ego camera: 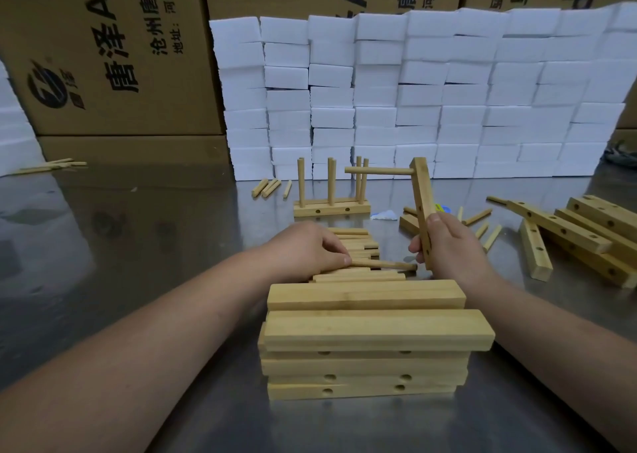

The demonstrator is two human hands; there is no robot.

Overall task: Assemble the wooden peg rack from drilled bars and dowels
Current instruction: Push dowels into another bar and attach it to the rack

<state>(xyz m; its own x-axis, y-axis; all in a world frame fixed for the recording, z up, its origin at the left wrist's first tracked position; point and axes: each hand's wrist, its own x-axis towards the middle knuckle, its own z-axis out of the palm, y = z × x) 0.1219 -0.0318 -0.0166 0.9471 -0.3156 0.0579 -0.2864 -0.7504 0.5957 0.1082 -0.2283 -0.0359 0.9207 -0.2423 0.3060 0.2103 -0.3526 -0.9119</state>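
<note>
**Materials / finish**

Worktop (138,232): brushed metal, semi-glossy, reflects the boxes. Bars (365,332) and dowels (379,265): pale bare wood, smooth, matt. Blocks (448,90): white foam, matt, slightly grainy. Boxes (103,56): brown cardboard, matt, black print.

Counter (144,211): grey, shiny metal, reflecting what stands behind it.
Foam blocks (431,90): white, stacked in rows as a wall from 12 to 2 o'clock, standing on the counter.
Second foam stack (13,135): white, cut off by the frame at 9 o'clock.
Cardboard boxes (113,56): brown, black Chinese print, from 10 to 1 o'clock behind the foam.
White scrap (384,215): crumpled, near centre.
</note>
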